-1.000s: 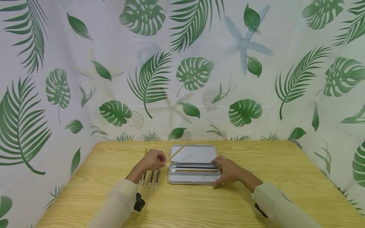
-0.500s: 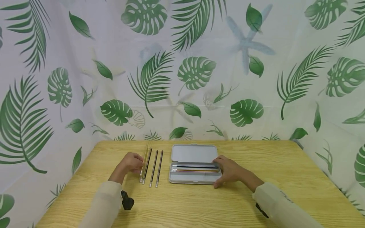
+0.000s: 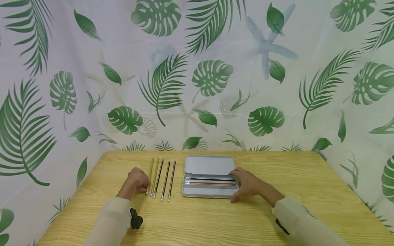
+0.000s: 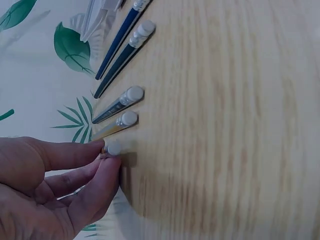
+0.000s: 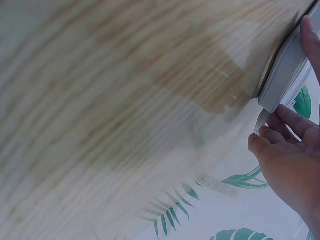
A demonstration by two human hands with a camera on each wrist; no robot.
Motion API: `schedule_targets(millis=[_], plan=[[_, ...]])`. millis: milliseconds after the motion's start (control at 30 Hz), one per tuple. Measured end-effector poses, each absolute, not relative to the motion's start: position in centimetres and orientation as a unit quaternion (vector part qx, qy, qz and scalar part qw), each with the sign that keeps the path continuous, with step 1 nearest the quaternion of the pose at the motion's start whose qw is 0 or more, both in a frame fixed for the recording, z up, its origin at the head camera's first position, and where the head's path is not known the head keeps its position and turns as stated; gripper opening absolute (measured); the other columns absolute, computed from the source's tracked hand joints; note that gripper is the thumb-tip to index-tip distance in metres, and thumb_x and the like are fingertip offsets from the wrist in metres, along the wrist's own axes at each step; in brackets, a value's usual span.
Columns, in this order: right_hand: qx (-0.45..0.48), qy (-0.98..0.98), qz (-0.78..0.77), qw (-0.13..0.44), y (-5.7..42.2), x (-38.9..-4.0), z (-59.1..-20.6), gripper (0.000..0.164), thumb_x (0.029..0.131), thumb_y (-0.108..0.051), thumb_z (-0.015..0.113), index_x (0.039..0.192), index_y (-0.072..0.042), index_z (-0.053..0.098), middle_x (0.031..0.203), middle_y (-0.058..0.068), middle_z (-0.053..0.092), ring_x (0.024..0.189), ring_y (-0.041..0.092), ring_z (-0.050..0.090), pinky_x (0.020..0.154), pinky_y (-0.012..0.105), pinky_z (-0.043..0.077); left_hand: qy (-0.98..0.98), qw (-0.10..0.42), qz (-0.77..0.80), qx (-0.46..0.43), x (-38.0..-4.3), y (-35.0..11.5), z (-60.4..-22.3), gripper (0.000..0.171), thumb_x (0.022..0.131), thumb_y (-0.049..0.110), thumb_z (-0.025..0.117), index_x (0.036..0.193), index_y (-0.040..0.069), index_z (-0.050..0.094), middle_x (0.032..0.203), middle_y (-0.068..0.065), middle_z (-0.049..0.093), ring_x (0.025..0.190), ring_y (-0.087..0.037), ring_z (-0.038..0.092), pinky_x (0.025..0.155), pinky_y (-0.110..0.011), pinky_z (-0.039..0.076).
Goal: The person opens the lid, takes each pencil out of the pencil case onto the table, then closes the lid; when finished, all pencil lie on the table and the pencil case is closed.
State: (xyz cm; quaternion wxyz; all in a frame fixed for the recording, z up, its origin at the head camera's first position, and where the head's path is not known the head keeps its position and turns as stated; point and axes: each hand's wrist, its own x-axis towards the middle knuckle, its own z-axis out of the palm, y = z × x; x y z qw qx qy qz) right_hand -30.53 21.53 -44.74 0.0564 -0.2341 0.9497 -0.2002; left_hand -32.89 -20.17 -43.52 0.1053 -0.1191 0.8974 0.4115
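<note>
My left hand pinches a yellow pencil near its eraser end, at the left end of a row of pencils. In the left wrist view, thumb and fingertips close round that pencil beside its white eraser. To its right lie another yellow pencil and three dark pencils, erasers toward me. An open grey pencil case lies flat with several pencils in its back compartment. My right hand grips the case's right end, thumb at the front corner and fingers at the back.
The case's lid is folded back flat behind it. All of this is on a wooden table. A leaf-patterned curtain rises along the table's back edge and both sides.
My left hand has carried a yellow pencil from beside the case to the row's left and laid it down there, then shifted slightly left to another one. The right hand has stayed on the case.
</note>
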Motion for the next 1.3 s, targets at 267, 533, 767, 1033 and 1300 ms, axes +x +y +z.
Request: schedule_targets(millis=[267, 533, 767, 1033, 1300], plan=[[-0.233, 0.949, -0.206, 0.056, 21.7, -30.6, -44.8, 0.102, 0.055, -0.05, 0.088, 0.132, 0.004, 0.048, 0.128, 0.015, 0.049, 0.116, 0.032, 0.051, 0.098, 0.05, 0.043, 0.93, 0.074, 0.344, -0.103, -32.9, -19.4, -43.3, 0.01, 0.073, 0.002, 0.078, 0.072, -0.003, 0.069, 0.06, -0.009, 0.065, 0.048, -0.014, 0.058, 0.047, -0.027, 0.052], [-0.226, 0.949, -0.209, 0.061, 21.8, -30.7, -44.9, 0.102, 0.055, -0.05, 0.088, 0.133, 0.003, 0.048, 0.128, 0.015, 0.05, 0.116, 0.031, 0.051, 0.098, 0.051, 0.043, 0.963, -0.015, 0.267, -0.039, -33.4, -18.7, -42.1, 0.032, 0.073, -0.006, 0.068, 0.051, 0.006, 0.047, 0.054, -0.005, 0.051, 0.049, -0.014, 0.04, 0.046, -0.024, 0.038], [-0.227, 0.949, -0.209, 0.06, 21.7, -30.4, -44.8, 0.103, 0.055, -0.05, 0.088, 0.133, 0.004, 0.048, 0.127, 0.015, 0.049, 0.116, 0.033, 0.051, 0.098, 0.051, 0.043, 0.908, 0.014, 0.417, 0.04, -34.5, -15.3, -41.9, 0.018, 0.085, 0.005, 0.069, 0.1, -0.005, 0.068, 0.101, -0.017, 0.068, 0.088, -0.028, 0.063, 0.076, -0.038, 0.054], [-0.227, 0.949, -0.21, 0.06, 21.5, -30.3, -44.6, 0.102, 0.055, -0.049, 0.089, 0.132, 0.004, 0.048, 0.127, 0.015, 0.05, 0.116, 0.033, 0.051, 0.098, 0.051, 0.043, 0.883, 0.079, 0.455, 0.087, -34.4, -10.4, -42.5, 0.009, 0.082, 0.009, 0.073, 0.09, 0.005, 0.075, 0.094, -0.008, 0.072, 0.085, -0.017, 0.065, 0.081, -0.037, 0.054], [-0.216, 0.95, -0.213, 0.07, 21.5, -30.4, -44.8, 0.102, 0.055, -0.049, 0.089, 0.134, 0.002, 0.047, 0.129, 0.013, 0.049, 0.118, 0.031, 0.05, 0.1, 0.05, 0.042, 0.914, 0.083, 0.37, 0.144, -34.2, -6.6, -43.3, 0.008, 0.078, 0.009, 0.076, 0.086, 0.007, 0.077, 0.087, -0.006, 0.074, 0.083, -0.019, 0.066, 0.085, -0.039, 0.053]])
